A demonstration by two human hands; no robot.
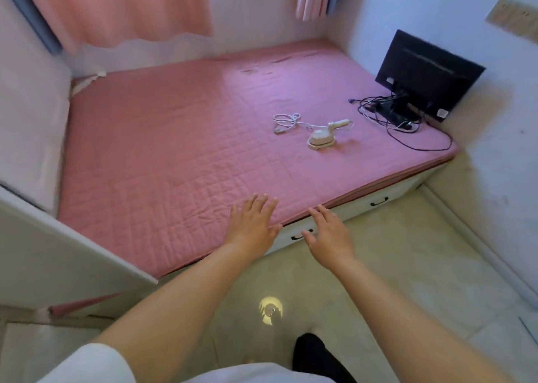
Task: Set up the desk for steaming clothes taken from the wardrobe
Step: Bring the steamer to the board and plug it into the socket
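Note:
A pink quilted mat (163,149) covers a low white platform that fills most of the view. A small white handheld steamer (320,138) lies on the mat toward the right, its white cord (286,122) coiled beside it. My left hand (252,222) is stretched out with straight fingers over the mat's front edge. My right hand (329,234) is also flat and open, hovering just past that edge above the drawer front. Neither hand holds anything. Both are well short of the steamer.
A black monitor (428,71) leans against the right wall with tangled black cables (393,114) on the mat. Drawers with black handles (378,201) sit under the platform. A white cabinet panel (43,242) juts in at left. Pink curtains (116,6) hang behind. Pale tiled floor (407,266) lies below.

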